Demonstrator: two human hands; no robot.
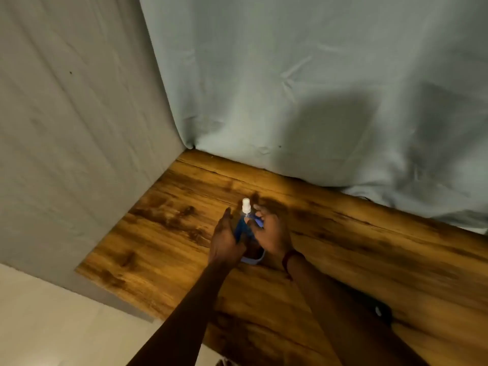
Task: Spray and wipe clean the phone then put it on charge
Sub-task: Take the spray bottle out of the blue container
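A small spray bottle point(246, 207) with a white nozzle and a blue body stands upright near the middle of the wooden table point(163, 233). My right hand point(273, 237) has its fingers curled around the bottle's right side. My left hand point(224, 241) lies against its left side with the fingers straight. A light blue edge point(254, 261) shows just below the two hands; whether it is the phone or a cloth is hidden by them. The phone itself is not clearly visible.
Grey-blue cloth point(290, 88) hangs behind the table and along its left side point(66, 154). A small dark object point(381, 311) lies on the table at the right, near my right forearm. Pale floor point(52, 326) shows at the lower left.
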